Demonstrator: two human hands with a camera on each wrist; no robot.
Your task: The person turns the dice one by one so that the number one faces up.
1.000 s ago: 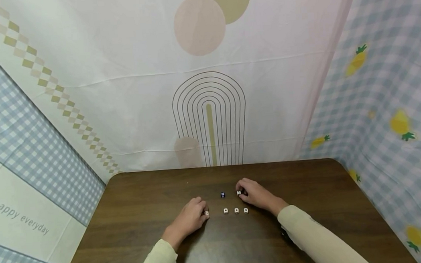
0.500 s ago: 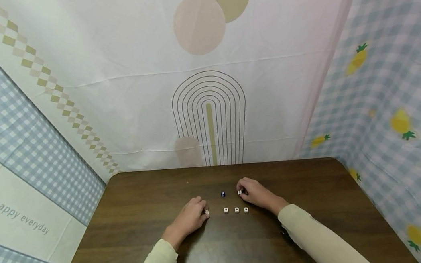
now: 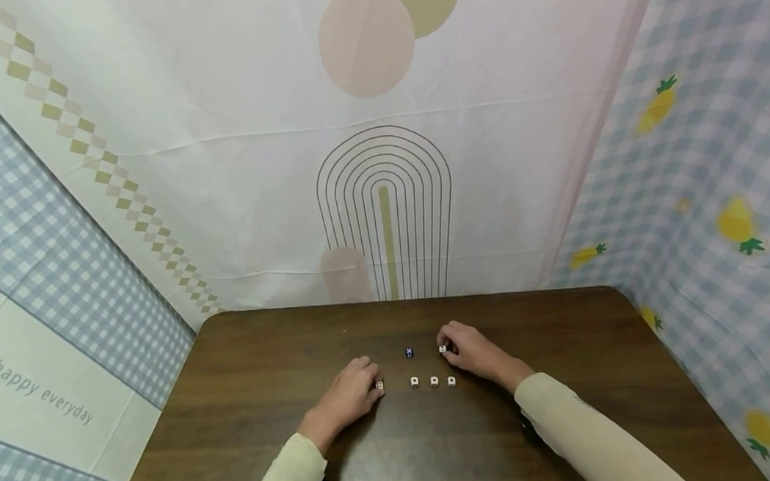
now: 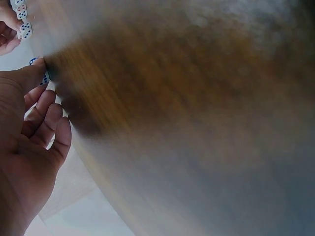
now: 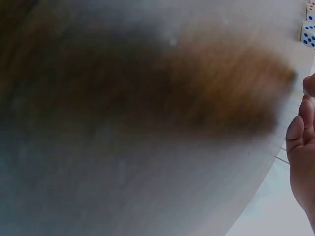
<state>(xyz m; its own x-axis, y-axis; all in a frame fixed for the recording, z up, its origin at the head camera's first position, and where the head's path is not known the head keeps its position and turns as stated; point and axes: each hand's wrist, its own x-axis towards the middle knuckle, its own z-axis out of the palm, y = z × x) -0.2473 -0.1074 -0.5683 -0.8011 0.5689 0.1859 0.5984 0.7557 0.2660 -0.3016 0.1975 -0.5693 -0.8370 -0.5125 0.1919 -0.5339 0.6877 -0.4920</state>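
White die [image 3: 380, 386] number one is clamped between the thumb and fingertips of my left hand [image 3: 342, 399], on the brown wooden table [image 3: 397, 446] left of the row of dice. It is a cube, equal along every edge, and its upper face carries several pips too small to count from my head; blue ones show beside my thumb in the left wrist view.

My right hand [image 3: 474, 351] pinches another white die [image 3: 442, 349], farther from me, its pipped side turned my way; my fingers curl round it from the far side, thumb nearer me.

Between and in front of my hands stand the left row die [image 3: 414, 382], the middle row die [image 3: 434, 382] and the right row die [image 3: 451, 381], all white, each with one dark spot on top. They sit close but apart, and the row's long axis runs left to right, about parallel to the table's far edge. Beyond the left row die rests a dark blue die [image 3: 409, 352], white pips in an X facing up.
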